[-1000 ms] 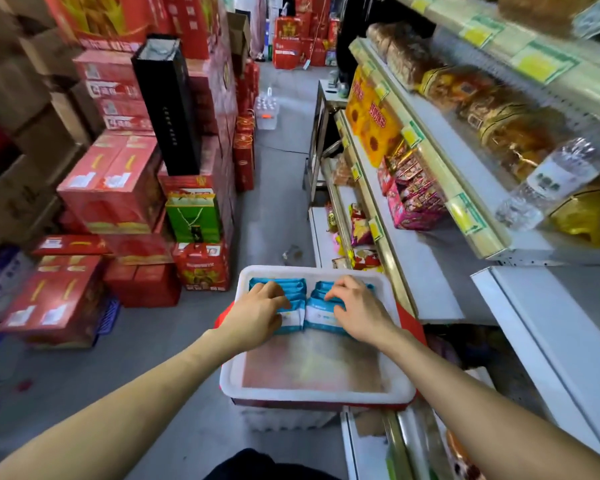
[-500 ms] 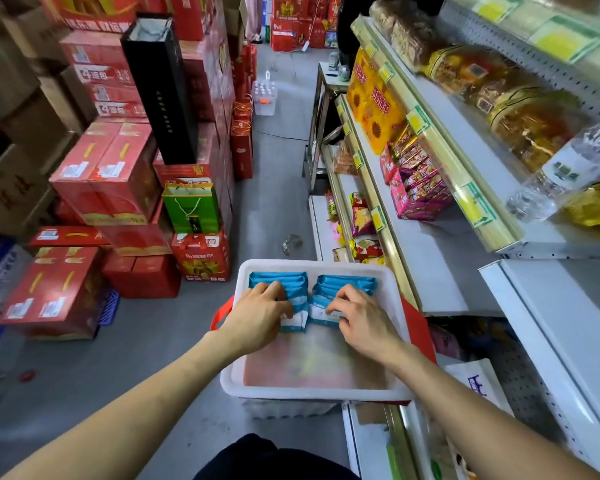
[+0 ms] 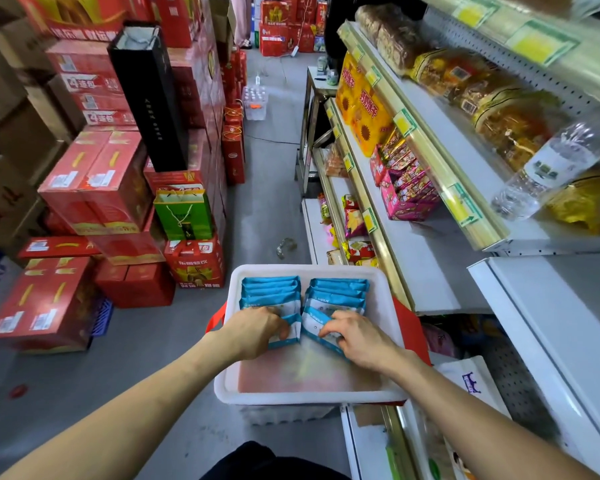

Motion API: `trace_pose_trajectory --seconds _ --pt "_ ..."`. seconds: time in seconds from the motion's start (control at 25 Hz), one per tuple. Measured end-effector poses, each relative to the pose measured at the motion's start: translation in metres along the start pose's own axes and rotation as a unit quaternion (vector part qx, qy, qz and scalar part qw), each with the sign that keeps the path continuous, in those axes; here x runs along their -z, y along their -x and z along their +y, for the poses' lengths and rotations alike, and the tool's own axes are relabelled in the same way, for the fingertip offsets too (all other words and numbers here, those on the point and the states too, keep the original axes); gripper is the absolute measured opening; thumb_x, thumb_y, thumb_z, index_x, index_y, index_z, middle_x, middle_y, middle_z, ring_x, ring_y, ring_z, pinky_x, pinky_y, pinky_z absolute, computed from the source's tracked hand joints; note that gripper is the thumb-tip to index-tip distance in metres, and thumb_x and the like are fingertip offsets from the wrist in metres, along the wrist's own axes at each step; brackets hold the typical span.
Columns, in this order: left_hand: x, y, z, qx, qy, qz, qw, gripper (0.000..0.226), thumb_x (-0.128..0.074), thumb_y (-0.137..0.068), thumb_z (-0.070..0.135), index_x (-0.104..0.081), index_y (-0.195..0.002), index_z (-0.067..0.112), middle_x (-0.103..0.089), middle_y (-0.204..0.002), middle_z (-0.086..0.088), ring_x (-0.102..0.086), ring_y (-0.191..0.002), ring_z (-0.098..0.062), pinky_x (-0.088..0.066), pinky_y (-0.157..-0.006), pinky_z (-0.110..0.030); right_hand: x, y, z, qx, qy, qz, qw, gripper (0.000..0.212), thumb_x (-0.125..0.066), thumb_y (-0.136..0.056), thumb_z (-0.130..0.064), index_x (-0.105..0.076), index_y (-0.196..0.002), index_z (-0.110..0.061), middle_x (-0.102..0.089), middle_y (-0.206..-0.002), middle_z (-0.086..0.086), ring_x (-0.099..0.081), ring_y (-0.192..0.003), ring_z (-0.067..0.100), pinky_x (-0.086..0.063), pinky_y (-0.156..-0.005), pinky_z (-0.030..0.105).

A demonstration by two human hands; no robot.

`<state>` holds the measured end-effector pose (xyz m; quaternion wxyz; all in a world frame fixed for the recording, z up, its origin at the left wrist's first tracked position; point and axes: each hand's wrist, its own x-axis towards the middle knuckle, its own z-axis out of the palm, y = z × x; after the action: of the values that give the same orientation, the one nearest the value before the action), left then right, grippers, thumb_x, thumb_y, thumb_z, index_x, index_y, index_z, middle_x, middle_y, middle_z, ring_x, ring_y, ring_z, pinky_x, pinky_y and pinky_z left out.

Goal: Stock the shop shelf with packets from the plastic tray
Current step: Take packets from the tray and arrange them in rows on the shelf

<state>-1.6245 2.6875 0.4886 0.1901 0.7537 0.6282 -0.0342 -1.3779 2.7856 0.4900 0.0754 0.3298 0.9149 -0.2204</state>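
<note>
Closest to me, both hands are down in the white rectangular plastic tray (image 3: 309, 397). It sits on some red thing (image 3: 411, 327) just beside the shelf. My left hand (image 3: 253, 332) has its fingers curled over the left front packet (image 3: 291, 329). My right hand (image 3: 359, 341) is pinching the right front packet (image 3: 314, 326), which is tipped out of line with its row. So both hands are grasping, neither one loose.

The flat blue-and-white packets (image 3: 338, 289) stand in two neat rows at the tray's far end, overlapping like filed cards, blue strip up top. Past that on the right, the white metal shop shelf (image 3: 430, 271) holds pink snack boxes (image 3: 407, 192). Across the aisle, red cardboard cartons (image 3: 94, 181) are stacked up, with a green gift bag (image 3: 184, 213) perched among them.
</note>
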Motion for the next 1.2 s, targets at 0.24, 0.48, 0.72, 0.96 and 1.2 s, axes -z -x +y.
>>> trace_pose_trajectory --seconds 0.24,0.48,0.72,0.96,1.2 --pt "0.035 -0.011 -0.001 -0.006 -0.043 -0.006 0.999 0.04 -0.055 -0.09 0.009 -0.065 -0.116 0.038 -0.06 -0.12 0.008 -0.064 -0.106 -0.025 -0.051 -0.078 -0.036 0.036 0.0 -0.003 0.002 0.016 0.039 0.999 0.048 -0.054 -0.093 0.001 -0.07 -0.122 -0.034 -0.057 -0.117 -0.004 -0.054 -0.114 0.018 -0.049 -0.093 0.036" --pt "0.12 -0.028 -0.001 -0.058 -0.106 0.031 0.992 0.048 -0.05 -0.096 0.005 -0.059 -0.118 0.047 -0.055 -0.124 0.013 -0.065 -0.104 -0.02 -0.051 -0.065 -0.033 0.119 0.004 -0.013 0.02 0.065 0.098 0.993 0.051 -0.057 -0.091 0.0 -0.069 -0.123 -0.038 -0.055 -0.119 -0.01 -0.055 -0.108 0.013 -0.047 -0.082 0.029" --pt "0.254 -0.057 -0.003 -0.133 -0.114 0.087 0.981 0.038 -0.053 -0.098 0.018 -0.062 -0.115 0.051 -0.059 -0.118 0.015 -0.065 -0.107 -0.015 -0.055 -0.088 -0.041 0.251 0.018 -0.015 0.016 0.086 0.148 0.985 0.046 -0.057 -0.09 -0.004 -0.073 -0.121 -0.034 -0.056 -0.112 -0.006 -0.056 -0.103 0.017 -0.05 -0.088 0.042" --pt "0.403 -0.083 0.039 -0.243 -0.059 0.161 0.955 0.051 -0.057 -0.1 0.013 -0.06 -0.103 0.063 -0.062 -0.12 0.026 -0.061 -0.111 0.0 -0.051 -0.099 -0.035 0.405 0.065 -0.023 -0.018 0.104 0.201 0.974 0.057 -0.061 -0.082 0.003 -0.073 -0.117 -0.041 -0.057 -0.114 -0.008 -0.055 -0.109 0.013 -0.045 -0.098 0.037" --pt "0.504 -0.092 0.155 -0.332 -0.04 0.167 0.927 0.056 -0.055 -0.093 -0.006 -0.073 -0.11 0.044 -0.064 -0.126 0.014 -0.061 -0.114 -0.009 -0.05 -0.101 -0.037 0.491 0.182 -0.017 -0.093 0.106 0.25 0.958 0.061 -0.065 -0.076 0.005 -0.073 -0.117 -0.039 -0.054 -0.11 -0.023 -0.052 -0.108 0.004 -0.039 -0.094 0.021"
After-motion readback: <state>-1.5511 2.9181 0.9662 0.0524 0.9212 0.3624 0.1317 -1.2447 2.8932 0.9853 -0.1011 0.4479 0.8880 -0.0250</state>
